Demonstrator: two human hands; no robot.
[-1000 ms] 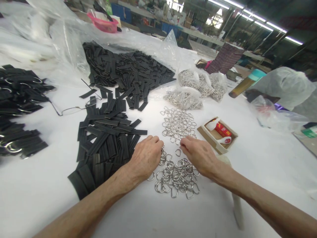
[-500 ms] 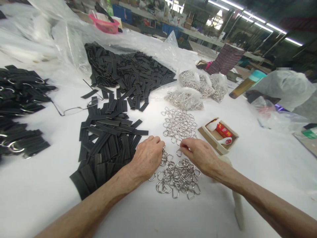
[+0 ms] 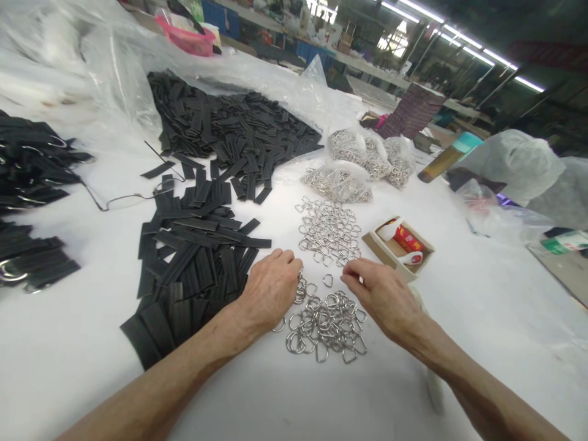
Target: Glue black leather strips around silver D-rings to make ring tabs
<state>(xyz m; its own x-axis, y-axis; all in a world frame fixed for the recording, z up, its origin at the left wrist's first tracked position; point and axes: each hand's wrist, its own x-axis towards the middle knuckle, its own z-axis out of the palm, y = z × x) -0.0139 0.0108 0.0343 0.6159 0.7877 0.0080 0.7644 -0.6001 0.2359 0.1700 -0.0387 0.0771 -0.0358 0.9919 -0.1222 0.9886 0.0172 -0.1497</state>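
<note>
My left hand (image 3: pixel 271 288) is curled shut, knuckles up, on a stack of metal D-rings (image 3: pixel 301 286) at its fingertips. My right hand (image 3: pixel 383 297) hovers over a loose heap of D-rings (image 3: pixel 326 327) with its fingers drawn together in a pinch; what they hold I cannot make out. A single D-ring (image 3: pixel 327 280) lies between the two hands. A second spread of rings (image 3: pixel 328 229) lies just beyond. Black strap pieces (image 3: pixel 193 257) are piled to the left of my left hand.
A bigger heap of black straps (image 3: pixel 239 131) lies on clear plastic at the back. Bags of rings (image 3: pixel 362 162) sit behind the loose rings. A small cardboard box (image 3: pixel 397 248) stands to the right, eyeglasses (image 3: pixel 133 199) to the left, finished straps (image 3: pixel 32 177) at the far left.
My right hand has drawn back a little to the right, away from the single ring. The left hand has stayed in place on its stack.
</note>
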